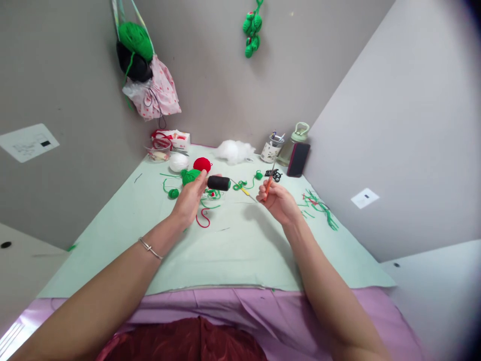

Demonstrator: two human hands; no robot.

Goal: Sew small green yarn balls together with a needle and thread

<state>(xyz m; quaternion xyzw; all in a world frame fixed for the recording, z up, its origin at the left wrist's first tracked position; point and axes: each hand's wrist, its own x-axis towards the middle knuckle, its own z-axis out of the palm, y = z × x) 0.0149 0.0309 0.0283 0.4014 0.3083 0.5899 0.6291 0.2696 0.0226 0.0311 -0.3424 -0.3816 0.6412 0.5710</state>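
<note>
My left hand (pixel 191 195) grips a black thread spool (pixel 218 183) by its left end, holding it sideways above the table. In my right hand (pixel 280 200) is a pair of orange-handled scissors (pixel 268 188), seen edge-on, with the narrow metal blades pointing up and away. Between the hands, a yellow-handled crochet hook (pixel 245 191) lies near a curl of green yarn (pixel 240 185). A green yarn ball (pixel 191 176) sits behind my left hand, partly covered by it. Red yarn (pixel 203 218) curves on the table below the spool.
At the back are a red yarn ball (pixel 202 164), white yarn ball (pixel 178 162), white stuffing (pixel 235 151), pen cup (pixel 271 149), bottle (pixel 293 145) and phone (pixel 298 160). Green yarn scraps (pixel 321 206) lie right. Bags (pixel 160 87) hang on the left wall.
</note>
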